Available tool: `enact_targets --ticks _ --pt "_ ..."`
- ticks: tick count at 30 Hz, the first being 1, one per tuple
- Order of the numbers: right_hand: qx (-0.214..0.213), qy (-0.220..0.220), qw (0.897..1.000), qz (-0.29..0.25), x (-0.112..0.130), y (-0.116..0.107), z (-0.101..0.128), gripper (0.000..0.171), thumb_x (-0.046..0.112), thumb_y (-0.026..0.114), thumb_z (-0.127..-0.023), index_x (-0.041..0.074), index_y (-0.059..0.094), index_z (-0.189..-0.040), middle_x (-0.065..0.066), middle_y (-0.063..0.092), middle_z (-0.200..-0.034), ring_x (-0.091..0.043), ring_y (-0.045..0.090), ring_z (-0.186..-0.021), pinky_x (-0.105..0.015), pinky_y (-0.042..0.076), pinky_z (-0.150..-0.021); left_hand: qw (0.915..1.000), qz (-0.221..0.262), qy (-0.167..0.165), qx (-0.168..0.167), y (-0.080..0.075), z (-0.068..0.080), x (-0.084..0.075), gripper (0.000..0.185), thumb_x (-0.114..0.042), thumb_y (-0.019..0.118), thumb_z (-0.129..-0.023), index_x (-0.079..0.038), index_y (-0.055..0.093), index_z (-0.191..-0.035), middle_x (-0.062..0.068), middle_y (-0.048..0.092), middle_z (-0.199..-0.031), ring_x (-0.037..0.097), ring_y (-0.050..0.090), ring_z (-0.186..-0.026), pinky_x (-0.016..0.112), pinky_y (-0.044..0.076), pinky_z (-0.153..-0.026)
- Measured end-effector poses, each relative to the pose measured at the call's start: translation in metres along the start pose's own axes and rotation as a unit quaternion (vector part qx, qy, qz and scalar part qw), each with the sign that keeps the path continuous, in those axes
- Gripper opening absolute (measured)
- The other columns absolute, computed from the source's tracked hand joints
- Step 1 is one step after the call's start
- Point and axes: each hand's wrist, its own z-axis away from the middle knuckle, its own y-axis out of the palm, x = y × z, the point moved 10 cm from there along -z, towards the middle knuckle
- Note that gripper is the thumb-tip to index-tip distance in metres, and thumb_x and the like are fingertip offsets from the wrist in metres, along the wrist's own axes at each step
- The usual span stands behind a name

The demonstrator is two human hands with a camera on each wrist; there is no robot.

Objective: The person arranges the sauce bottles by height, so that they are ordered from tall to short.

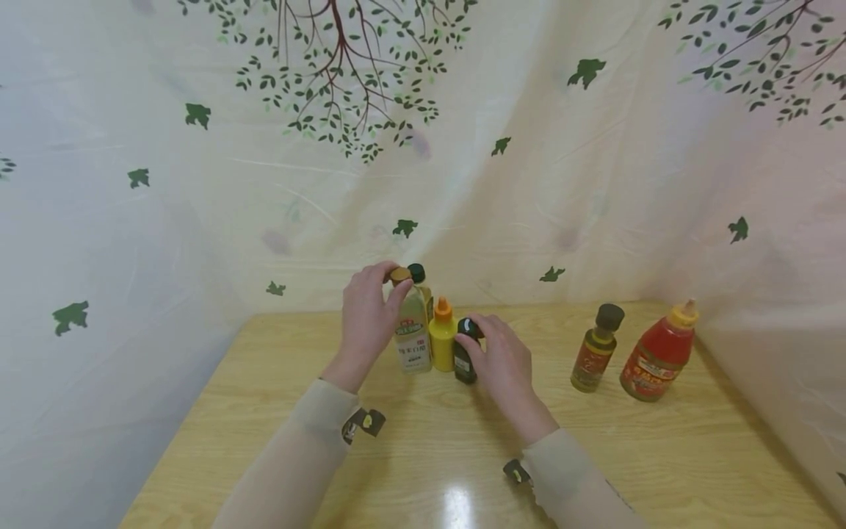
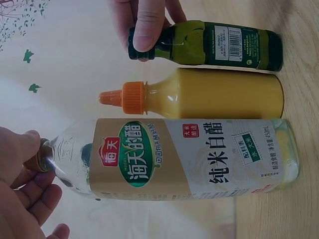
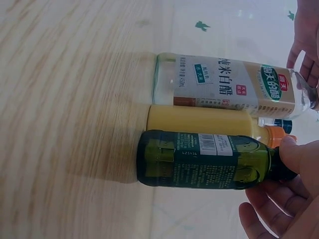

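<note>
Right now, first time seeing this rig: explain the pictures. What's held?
No machine: a person works bare-handed. The wide picture comes from the head, the sideways close-ups from the wrists. The left grip pinches a clear bottle by its brown cap; the right grip holds a dark green bottle by its dark cap. Between them stands a yellow bottle; another bottle, mostly hidden, is behind the clear one. Farther right on the table stand a dark-capped bottle and a red bottle.

Has a red squeeze bottle (image 1: 654,367) upright on a wood-grain tabletop (image 1: 423,448). Just left of the red squeeze bottle, has a small red-labelled bottle (image 1: 593,360); well left of it, a yellow bottle (image 1: 441,347) and a mostly hidden green-capped bottle (image 1: 416,272); behind it, a pale sheet (image 1: 529,198) printed with leafy branches.
</note>
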Motion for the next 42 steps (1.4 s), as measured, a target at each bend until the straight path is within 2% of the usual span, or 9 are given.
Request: enact_targets --ticks 5,16,23,34,42 --pt "-0.002 0.000 1.000 0.000 -0.0016 0.0007 0.0004 0.040 0.042 0.068 -0.096 0.017 0.067 -0.128 -0.001 0.065 -0.105 -0.025 0.064 -0.092 -0.038 0.052 -0.069 1.0000 0.005 -0.003 0.003 0.0019 0.0001 0.0008 0.032 -0.032 0.064 -0.100 -0.010 0.062 -0.123 0.005 0.064 -0.114 0.025 0.054 -0.105 0.046 0.039 -0.099" --pt "0.002 0.002 1.000 -0.005 -0.0014 -0.0001 0.0002 0.043 0.042 0.067 -0.096 0.015 0.066 -0.129 -0.002 0.066 -0.106 -0.026 0.065 -0.095 -0.039 0.054 -0.072 0.9993 0.033 -0.001 -0.017 0.0014 0.0032 0.0012 0.026 -0.029 0.065 -0.100 -0.012 0.063 -0.119 0.002 0.062 -0.110 0.022 0.054 -0.103 0.045 0.039 -0.100" --pt "0.003 0.002 1.000 -0.003 -0.0014 0.0000 0.0004 0.043 0.042 0.067 -0.096 0.015 0.066 -0.130 -0.002 0.065 -0.106 -0.025 0.064 -0.093 -0.038 0.053 -0.071 0.9992 0.035 0.003 -0.021 0.0020 0.0037 0.0021 0.025 -0.027 0.065 -0.100 -0.012 0.062 -0.119 0.002 0.061 -0.110 0.021 0.055 -0.103 0.044 0.040 -0.101" --pt "0.008 0.007 1.000 -0.004 -0.0018 0.0020 -0.0001 0.044 0.042 0.067 -0.097 0.015 0.065 -0.131 -0.002 0.066 -0.109 -0.026 0.065 -0.098 -0.040 0.054 -0.075 0.9990 0.037 0.009 -0.023 0.0024 0.0039 0.0012 0.024 -0.026 0.065 -0.099 -0.012 0.062 -0.118 0.001 0.060 -0.109 0.020 0.056 -0.101 0.040 0.047 -0.093" --pt "0.004 0.005 1.000 -0.005 -0.0015 0.0011 0.0001 0.044 0.042 0.067 -0.097 0.014 0.065 -0.130 -0.003 0.066 -0.109 -0.026 0.065 -0.098 -0.040 0.055 -0.075 0.9991 0.039 0.003 -0.019 0.0024 0.0036 0.0013 0.024 -0.026 0.065 -0.100 -0.012 0.062 -0.120 0.002 0.060 -0.110 0.020 0.056 -0.103 0.041 0.046 -0.094"
